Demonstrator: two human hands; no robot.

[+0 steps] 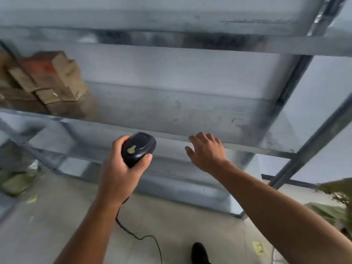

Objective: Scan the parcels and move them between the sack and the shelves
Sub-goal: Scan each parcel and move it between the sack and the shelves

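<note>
Some parcels (51, 79) look stiff and light; we should hold their sides. Our left hand (118, 172) grips the scanner (138, 148); our right hand (206, 152) is spread.

The bare left forearm (91, 221) and right forearm (266, 202) reach forward. The left hand (122, 168) curls round a black oval plastic scanner (138, 147), thumb pressed on its right side. The right hand (206, 153) hangs palm down beside it, fingers relaxed and slightly spread, holding nothing.

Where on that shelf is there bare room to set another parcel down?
The shelf is bare from the cardboard boxes at its left end across to the right post. It is crowded only around those boxes.
</note>
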